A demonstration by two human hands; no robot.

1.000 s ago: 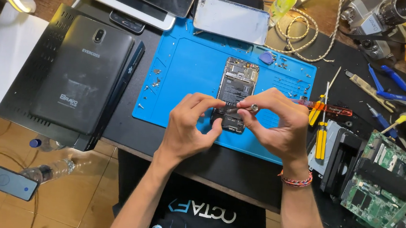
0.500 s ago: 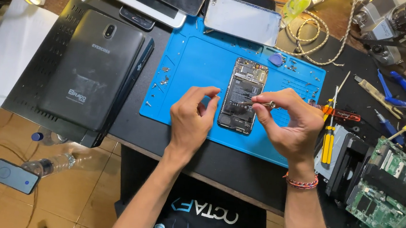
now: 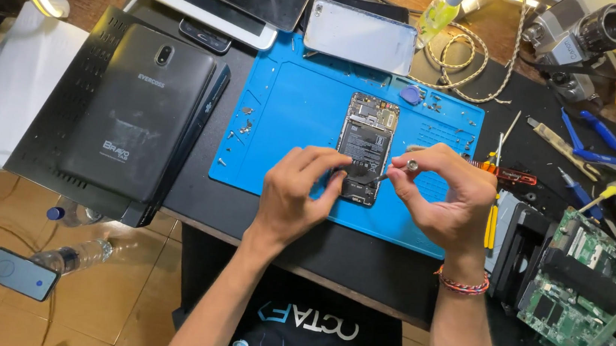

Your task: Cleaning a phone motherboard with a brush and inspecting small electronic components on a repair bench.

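Fingertips of the right hand (image 3: 444,201) are pinching a slim screwdriver (image 3: 397,171) near its silver cap, thumb and forefinger closed tight round the shaft, with its tip slanting down toward the lower end of the opened phone (image 3: 365,147). The left hand (image 3: 296,198) is curling beside it, its thumb and forefinger pressing down on the phone's lower part, where a dark piece is lying under them; whether they are actually gripping that piece or only steadying it, I cannot tell.

The phone is lying with its back cover off and battery showing, upright along the middle of the blue mat (image 3: 290,119), nearer the mat's front edge than its far edge. The mat is sitting at the centre of the bench (image 3: 360,257), and tiny screws are dotting its left part.

A black tablet (image 3: 136,122) is resting face down on the bench's left side. At the far edge a white tablet (image 3: 188,7) and a silver phone (image 3: 362,37) are lying side by side. Toward the right edge, yellow-handled screwdrivers (image 3: 492,213) are lying just beside the mat, blue pliers (image 3: 590,136) further right, and a green circuit board (image 3: 572,319) at the front right corner.
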